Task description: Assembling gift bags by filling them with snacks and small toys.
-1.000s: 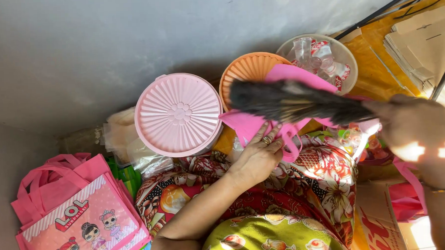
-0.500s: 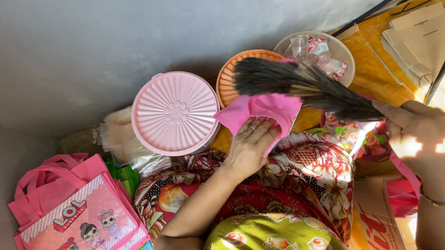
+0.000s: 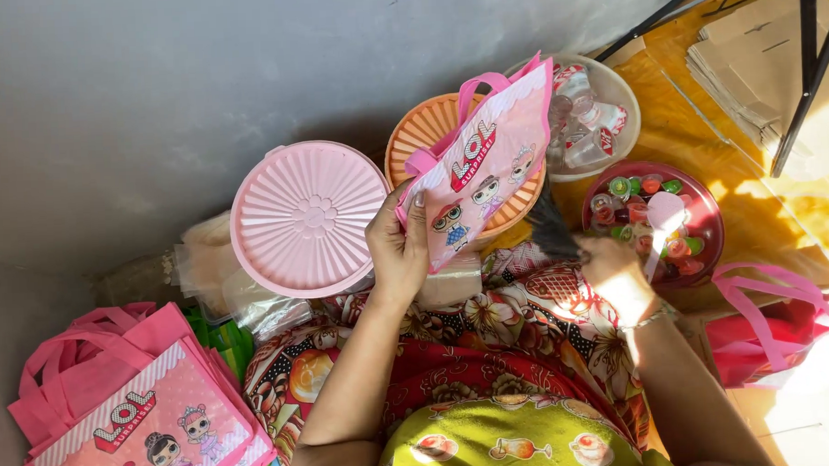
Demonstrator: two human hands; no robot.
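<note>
My left hand (image 3: 395, 247) holds up a pink printed tote bag (image 3: 479, 171) by its edge, tilted over an orange ribbed container (image 3: 422, 132). My right hand (image 3: 612, 270) grips a dark bristly brush (image 3: 547, 226) whose bristles point up behind the bag. A pink round lidded container (image 3: 307, 218) sits just left of my left hand. My lap is covered in floral fabric (image 3: 492, 336).
A red bowl of small coloured jelly cups (image 3: 651, 217) sits right of my right hand. A clear tub of packets (image 3: 590, 117) stands behind it. A stack of pink tote bags (image 3: 131, 408) lies at lower left; another pink bag (image 3: 771, 326) at right. Cardboard pieces (image 3: 748, 60) lie far right.
The pink bag was lifted from flat on my lap to upright in my left hand. My right hand drew the brush in toward me, behind the bag. The camera tilted, revealing the red bowl.
</note>
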